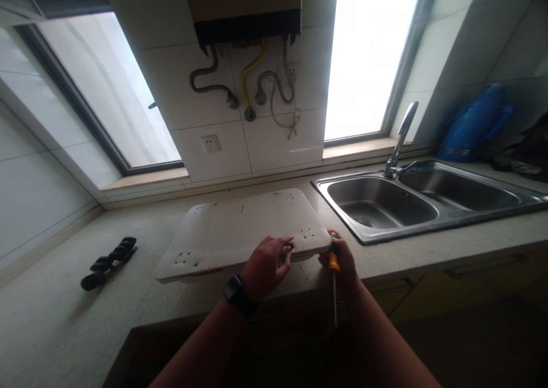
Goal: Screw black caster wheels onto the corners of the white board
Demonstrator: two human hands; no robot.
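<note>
The left hand (264, 267) bends its fingers close together at the near edge of a white panel (240, 233) — whether they pinch the small dark piece (291, 246) there, I cannot tell. The panel lies on the desk (141, 285), mostly beyond and left of them. The right hand (346, 262) has its fingers wrapped round a screwdriver (334, 263), beside the panel's corner.
</note>
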